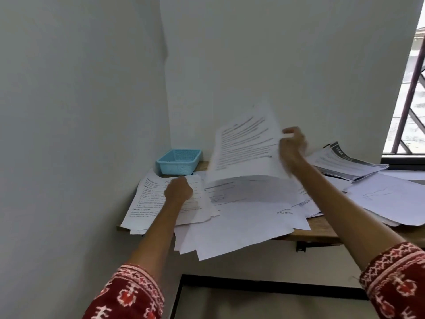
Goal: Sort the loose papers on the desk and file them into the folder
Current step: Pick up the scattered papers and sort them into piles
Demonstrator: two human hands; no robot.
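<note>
Loose white papers (pixel 241 224) lie scattered over a narrow wooden desk (pixel 322 229), several hanging over its front edge. My right hand (pixel 292 146) pinches the right edge of a printed sheet (pixel 246 148) and holds it lifted and tilted above the pile; it is motion-blurred. My left hand (pixel 178 191) rests on a printed page (pixel 149 199) at the desk's left end, fingers curled against the paper. No folder is recognisable in view.
A light-blue plastic basket (pixel 179 162) sits in the back left corner against the wall. A stack of printed booklets (pixel 345 162) lies at the back right by the barred window (pixel 411 100). White walls close in left and behind.
</note>
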